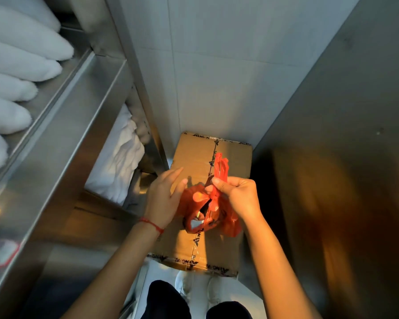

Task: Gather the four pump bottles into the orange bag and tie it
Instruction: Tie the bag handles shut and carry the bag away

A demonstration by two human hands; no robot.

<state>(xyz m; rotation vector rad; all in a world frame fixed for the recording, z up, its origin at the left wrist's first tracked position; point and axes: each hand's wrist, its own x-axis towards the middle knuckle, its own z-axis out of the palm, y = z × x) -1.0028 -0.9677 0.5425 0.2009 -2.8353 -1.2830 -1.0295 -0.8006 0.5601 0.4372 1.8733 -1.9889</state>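
Up close, the right hand pinches the gathered handles of the orange bag between thumb and curled fingers, and the twisted ends of the plastic stand up above its knuckles. The left hand is beside the bag's left flank with its fingers straight and relaxed, holding nothing; whether the palm touches the plastic is hard to say from this angle. A red string bracelet circles the left wrist.

Just below the pinch the bag's mouth gapes a little, and something dark with a pale glint shows inside, probably the pump bottles, though the view is too dim to count them. The bag sits on top of a taped cardboard box, near its middle seam.

Left of the box, a steel shelving unit crowds in close; white rolled towels lie along its upper shelf and folded white linen fills the shelf beneath. A tiled wall stands behind the box and a steel panel closes the right side, so the box is hemmed in on three sides. The person's dark trousers and pale shoes show at the box's near edge.
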